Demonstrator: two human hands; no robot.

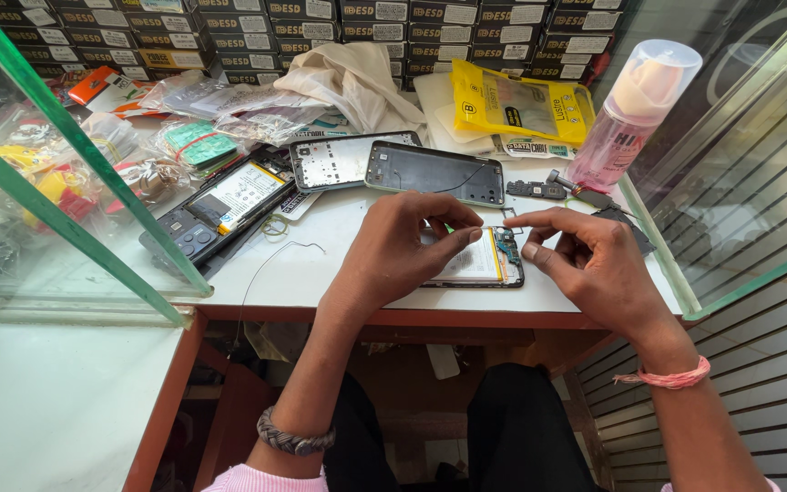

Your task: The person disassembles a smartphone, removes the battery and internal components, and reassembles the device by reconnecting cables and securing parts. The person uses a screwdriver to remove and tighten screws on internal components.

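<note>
White worktop (321, 273) at frame centre, glass panes either side, stacked dark boxes (321, 23) along the top edge. Opened phone (485, 264) lying flat at centre, near the front edge, white battery and blue-green board exposed. Left hand (403, 246) resting over its left half, fingers (453, 239) curled, thumb and forefinger pinched at the phone's upper edge. Right hand (594, 260) touching the phone's right end, forefinger extended to the top corner, other fingers folded. Two bare phone frames (393, 164) just above. Pink spray bottle (630, 109) upper right; yellow packet (521, 109) beside it.
</note>
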